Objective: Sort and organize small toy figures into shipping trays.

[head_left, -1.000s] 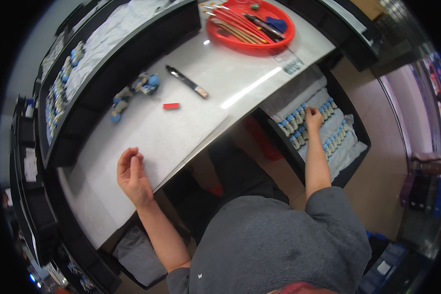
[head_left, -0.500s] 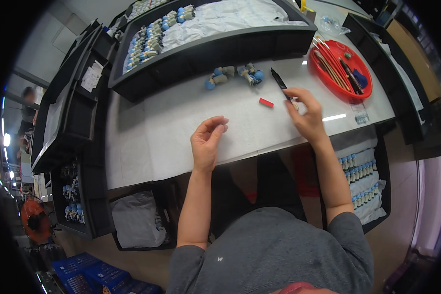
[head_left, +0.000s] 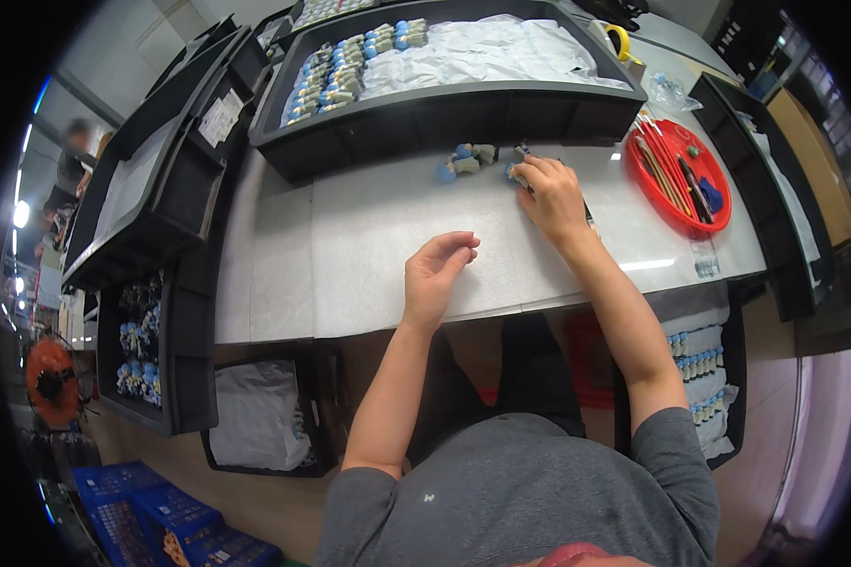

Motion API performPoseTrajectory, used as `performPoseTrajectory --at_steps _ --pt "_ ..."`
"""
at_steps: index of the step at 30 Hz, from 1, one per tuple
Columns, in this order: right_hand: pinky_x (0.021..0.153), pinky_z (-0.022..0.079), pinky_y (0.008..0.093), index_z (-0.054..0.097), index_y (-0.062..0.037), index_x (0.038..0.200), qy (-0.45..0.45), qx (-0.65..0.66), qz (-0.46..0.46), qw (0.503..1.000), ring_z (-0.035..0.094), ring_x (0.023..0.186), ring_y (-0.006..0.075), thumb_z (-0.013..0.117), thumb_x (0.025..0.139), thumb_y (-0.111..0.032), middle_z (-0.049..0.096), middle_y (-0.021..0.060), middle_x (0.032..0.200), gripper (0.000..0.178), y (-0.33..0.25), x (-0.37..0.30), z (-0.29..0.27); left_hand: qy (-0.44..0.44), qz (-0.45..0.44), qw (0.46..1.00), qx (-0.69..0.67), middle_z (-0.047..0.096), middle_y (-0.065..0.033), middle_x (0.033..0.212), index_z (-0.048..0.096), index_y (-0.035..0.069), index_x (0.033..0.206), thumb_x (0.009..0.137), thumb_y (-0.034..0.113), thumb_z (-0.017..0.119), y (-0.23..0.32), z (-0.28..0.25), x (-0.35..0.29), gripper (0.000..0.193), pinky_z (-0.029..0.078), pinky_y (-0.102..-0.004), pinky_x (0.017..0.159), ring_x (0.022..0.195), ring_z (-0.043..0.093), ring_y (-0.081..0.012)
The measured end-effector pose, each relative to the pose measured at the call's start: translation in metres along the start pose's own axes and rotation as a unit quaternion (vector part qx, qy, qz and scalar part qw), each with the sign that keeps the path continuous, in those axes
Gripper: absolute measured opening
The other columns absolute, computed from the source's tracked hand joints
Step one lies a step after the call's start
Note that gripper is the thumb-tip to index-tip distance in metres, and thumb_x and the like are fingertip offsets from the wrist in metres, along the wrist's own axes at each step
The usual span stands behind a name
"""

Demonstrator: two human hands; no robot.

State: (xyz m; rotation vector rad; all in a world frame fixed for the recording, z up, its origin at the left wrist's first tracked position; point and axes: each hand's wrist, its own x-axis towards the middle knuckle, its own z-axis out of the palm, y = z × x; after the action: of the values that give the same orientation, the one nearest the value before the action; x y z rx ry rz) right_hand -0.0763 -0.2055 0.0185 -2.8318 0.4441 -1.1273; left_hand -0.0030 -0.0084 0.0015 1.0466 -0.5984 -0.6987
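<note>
My right hand [head_left: 552, 197] reaches toward the far side of the white worktable [head_left: 350, 241], its fingers closed round a small blue-and-grey figurine [head_left: 512, 173] that is mostly hidden by them. Left of it lies a small group of similar figurines [head_left: 470, 159], apart from the hand. A black pen [head_left: 589, 215] shows just past my right wrist, largely covered by the arm. My left hand [head_left: 435, 277] hovers over the near part of the table, fingers loosely curled and thumb a little apart, with nothing visible in it.
A black crate [head_left: 444, 118] with rows of figurines on white wrapping stands at the back. To the right sits a red tray [head_left: 724, 213] of brushes and pens. Black bins [head_left: 189, 203] line the left side; another crate [head_left: 739, 397] of figurines is low on the right.
My right hand has left the pen and moved left and away from me, onto a figurine. The red block is out of sight now. My left hand keeps its loose curl.
</note>
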Motion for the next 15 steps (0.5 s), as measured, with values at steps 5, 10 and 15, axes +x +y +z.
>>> performPoseTrajectory --at_steps 5,10,15 --pt "0.07 0.047 0.0344 0.058 -0.0028 0.092 0.041 0.193 0.026 0.98 0.058 0.082 0.0262 0.067 0.064 -0.001 0.06 0.0101 0.089 0.029 -0.053 -0.014 -0.019 0.026 -0.009 1.0 0.003 0.057 -0.0095 0.1 0.053 -0.001 0.108 0.085 0.007 0.052 0.001 0.002 0.003 0.024 0.045 -0.0279 0.081 0.089 0.055 -0.0146" --pt "0.065 0.05 0.0305 0.056 -0.0021 0.1 0.098 0.305 0.006 0.947 0.058 0.084 0.023 0.069 0.064 0.001 0.059 0.0114 0.09 0.038 -0.089 -0.039 -0.019 0.017 -0.047 0.996 -0.071 0.057 -0.0099 0.102 0.048 -0.001 0.113 0.088 0.018 0.049 -0.001 -0.003 0.005 0.031 0.045 -0.0276 0.081 0.088 0.055 -0.0137" --pt "0.069 0.048 0.0254 0.047 -0.001 0.113 0.029 0.57 0.228 0.789 0.056 0.085 0.0166 0.057 0.081 -0.007 0.057 0.0107 0.098 0.035 -0.1 -0.055 -0.02 0.05 -0.022 0.994 -0.097 0.058 -0.0085 0.098 0.05 -0.001 0.111 0.087 0.015 0.05 0.0 -0.002 0.004 0.029 0.045 -0.0263 0.078 0.085 0.055 -0.0126"
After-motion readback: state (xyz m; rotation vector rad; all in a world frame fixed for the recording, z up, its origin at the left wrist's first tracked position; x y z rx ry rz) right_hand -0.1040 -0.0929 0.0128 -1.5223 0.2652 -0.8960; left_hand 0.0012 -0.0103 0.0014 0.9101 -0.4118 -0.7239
